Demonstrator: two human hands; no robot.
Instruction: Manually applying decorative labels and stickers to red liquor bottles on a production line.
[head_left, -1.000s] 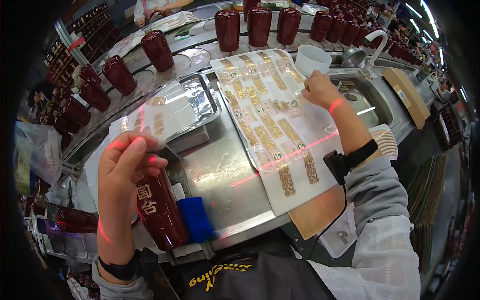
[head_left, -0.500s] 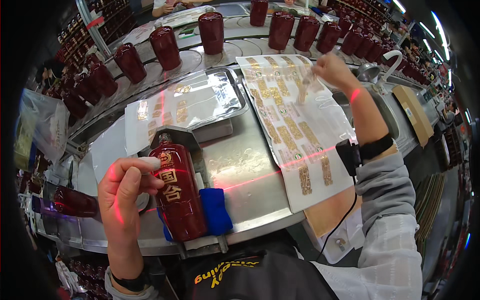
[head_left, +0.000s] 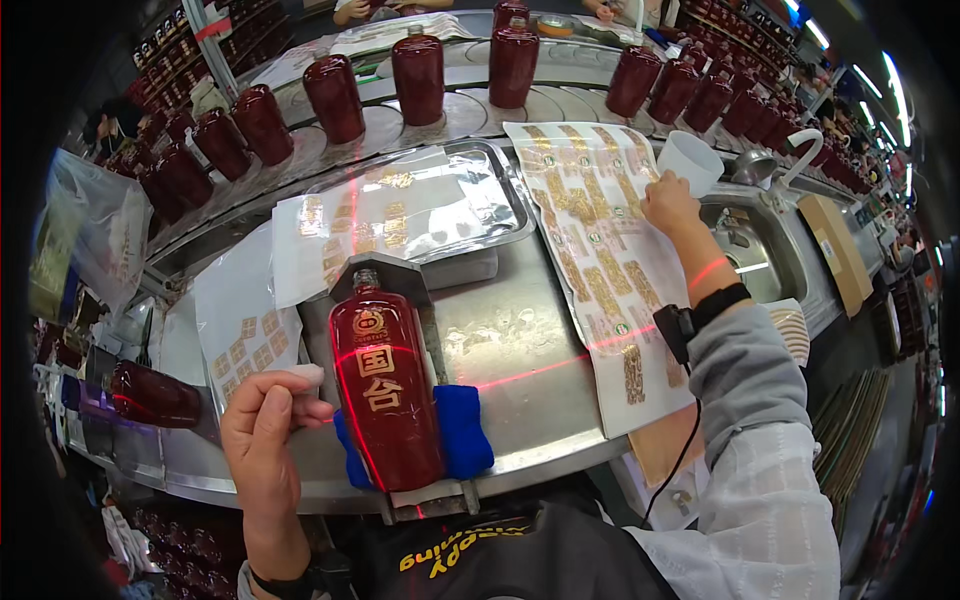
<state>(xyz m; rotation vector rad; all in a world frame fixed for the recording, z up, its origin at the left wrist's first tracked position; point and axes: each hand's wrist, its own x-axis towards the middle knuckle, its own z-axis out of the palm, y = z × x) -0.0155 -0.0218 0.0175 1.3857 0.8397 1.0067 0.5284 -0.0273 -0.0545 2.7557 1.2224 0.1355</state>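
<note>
A dark red glass bottle [head_left: 385, 400] with gold characters lies tilted in a metal holder, neck away from me, with a blue cloth [head_left: 465, 432] beneath it. Left of it is my left hand [head_left: 268, 425], fingers curled in a pinch beside the bottle. Something white [head_left: 306, 376] shows at its fingertips; I cannot tell whether it is a finger cover or a held piece. Over on the right, my right hand [head_left: 672, 205] is closed at the right edge of a sheet of gold labels [head_left: 600, 270]. A curled white piece [head_left: 692, 160] stands just beyond it.
A steel tray [head_left: 500, 200] carries another sheet with a few gold labels. Smaller label squares lie on a plastic-covered sheet [head_left: 250, 335] at the left, near a lying red bottle [head_left: 155, 393]. Red bottles [head_left: 418, 80] line the curved conveyor. A sink [head_left: 750, 245] lies right.
My right hand has drawn back toward me along the label sheet's edge, and the curled white piece now shows beyond it. My left hand has moved slightly away from the bottle.
</note>
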